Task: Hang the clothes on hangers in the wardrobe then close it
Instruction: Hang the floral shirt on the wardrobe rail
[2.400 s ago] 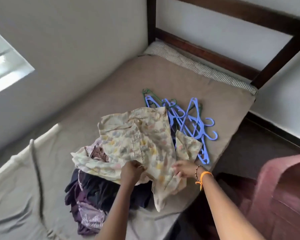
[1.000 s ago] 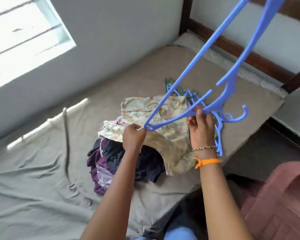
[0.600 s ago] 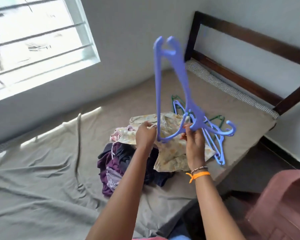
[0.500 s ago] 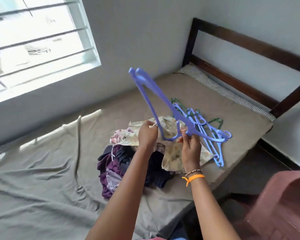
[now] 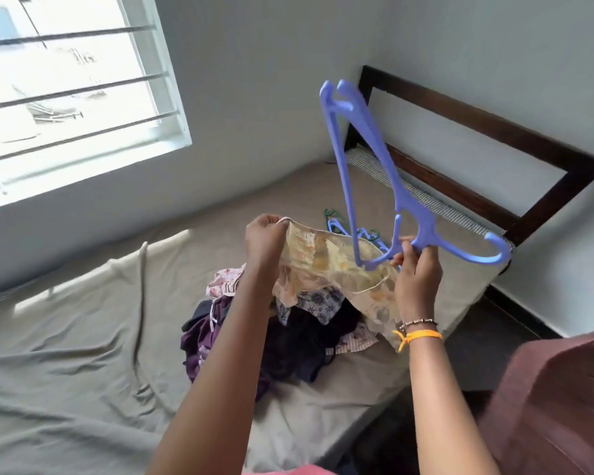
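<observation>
Pale yellow floral cotton garment [image 5: 326, 269] hangs above the bed [image 5: 83, 354], pinched at its edge by the left hand [image 5: 266, 240]; the right hand [image 5: 417, 265] grips the blue plastic hanger [image 5: 367, 173]. Best slide one hanger arm into the opening while keeping the fabric taut.

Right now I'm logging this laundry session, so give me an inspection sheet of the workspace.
Surface: bed with a wrinkled grey-beige sheet.
Job's things: blue hanger raised; floral garment lifted off the clothes pile.
Clutter: spare hangers on the bed behind the garment.
Grippers: left hand pinches the garment's edge; right hand grips the hanger near its hook.
Cables: nothing seen.
Surroundings: barred window, dark wooden headboard; no wardrobe in view.
</observation>
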The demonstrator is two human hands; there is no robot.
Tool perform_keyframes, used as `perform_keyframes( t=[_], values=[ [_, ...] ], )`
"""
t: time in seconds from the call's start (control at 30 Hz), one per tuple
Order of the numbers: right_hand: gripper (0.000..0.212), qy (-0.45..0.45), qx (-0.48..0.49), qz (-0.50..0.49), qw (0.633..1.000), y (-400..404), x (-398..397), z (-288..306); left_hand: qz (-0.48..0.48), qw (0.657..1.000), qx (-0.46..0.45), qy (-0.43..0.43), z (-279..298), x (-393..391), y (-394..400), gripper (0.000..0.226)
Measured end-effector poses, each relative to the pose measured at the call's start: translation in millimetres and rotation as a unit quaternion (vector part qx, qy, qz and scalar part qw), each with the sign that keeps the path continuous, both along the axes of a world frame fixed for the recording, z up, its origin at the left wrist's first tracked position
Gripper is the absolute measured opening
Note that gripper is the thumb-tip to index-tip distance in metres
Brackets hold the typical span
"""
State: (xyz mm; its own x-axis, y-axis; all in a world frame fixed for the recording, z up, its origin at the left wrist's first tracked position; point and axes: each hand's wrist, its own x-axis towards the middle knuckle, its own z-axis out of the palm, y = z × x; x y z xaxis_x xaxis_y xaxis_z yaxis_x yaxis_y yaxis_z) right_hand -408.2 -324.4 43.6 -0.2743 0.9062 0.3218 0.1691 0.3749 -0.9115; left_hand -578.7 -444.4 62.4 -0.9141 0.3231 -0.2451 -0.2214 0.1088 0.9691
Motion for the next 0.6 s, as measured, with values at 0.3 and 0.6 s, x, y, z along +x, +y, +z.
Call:
perform_keyframes(
  t=[0.3,0.6],
  values=[
    [0.01,0.012,0.021,0.05,0.998,-17,-16,12,-0.042,0.999,0.003,-0.021,3,23,31,0.019],
    [0.015,0.05,-0.013,-0.047,0.998,-40,-9,-2,-0.032,0.999,0.003,-0.037,-11,24,39,0.02]
  ],
)
